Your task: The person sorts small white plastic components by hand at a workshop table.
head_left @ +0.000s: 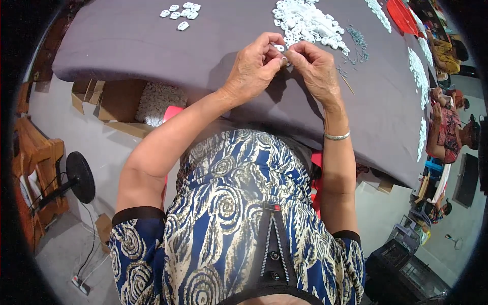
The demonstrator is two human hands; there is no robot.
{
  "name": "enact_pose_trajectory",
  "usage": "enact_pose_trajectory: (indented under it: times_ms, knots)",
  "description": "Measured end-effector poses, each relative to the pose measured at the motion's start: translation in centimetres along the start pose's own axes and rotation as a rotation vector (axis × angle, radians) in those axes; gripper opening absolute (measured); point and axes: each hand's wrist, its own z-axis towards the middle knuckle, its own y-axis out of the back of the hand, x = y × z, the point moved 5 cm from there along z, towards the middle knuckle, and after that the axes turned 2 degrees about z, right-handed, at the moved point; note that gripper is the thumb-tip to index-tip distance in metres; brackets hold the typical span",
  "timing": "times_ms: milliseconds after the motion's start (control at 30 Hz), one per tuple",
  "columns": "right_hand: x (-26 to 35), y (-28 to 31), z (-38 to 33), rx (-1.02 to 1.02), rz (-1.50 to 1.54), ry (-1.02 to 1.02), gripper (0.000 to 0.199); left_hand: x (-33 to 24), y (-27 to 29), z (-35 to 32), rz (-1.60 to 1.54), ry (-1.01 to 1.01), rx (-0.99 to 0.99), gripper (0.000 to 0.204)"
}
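Note:
My left hand (255,65) pinches a small white oval plastic piece (279,48) over the near part of the cloth-covered table. Close against it, my right hand (316,67) has thumb and forefinger pressed together at the same piece; whatever lies between those fingertips is too small to make out. Just beyond the hands rises a heap of similar white plastic pieces (310,23). Beside that heap, to the right, tiny grey-blue pins (359,43) are scattered. A thin yellowish stick (347,85) rests right of my right wrist.
Several white pieces (183,25) lie apart at the table's far left. Along the right edge are more white rows (419,76) and a red tray (401,16). Other people (450,127) sit there. Below the left edge stands a cardboard box (119,101) of white pieces, near a black fan (80,177).

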Motion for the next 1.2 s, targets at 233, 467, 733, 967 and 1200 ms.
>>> enact_pose_trajectory:
  times_ms: [233,467,733,967,1200]
  knots:
    - [-0.1,-0.5,0.1,-0.069,-0.029,0.065,0.017,-0.1,0.1,0.0,0.041,0.020,0.001,0.027]
    - [-0.3,-0.6,0.1,-0.132,-0.023,0.064,0.020,0.4,0.2,0.3,-0.002,0.032,-0.015,0.029]
    - [0.6,0.1,0.1,-0.132,0.144,-0.085,0.019,0.1,0.3,0.2,-0.007,0.060,0.015,0.026]
    - [-0.5,2.4,0.1,-0.263,0.102,-0.074,0.017,0.2,2.2,0.9,0.099,0.028,-0.063,0.027]
    - [0.9,1.5,0.3,-0.218,-0.266,0.149,0.011,0.3,3.8,1.7,0.153,0.009,-0.177,0.028]
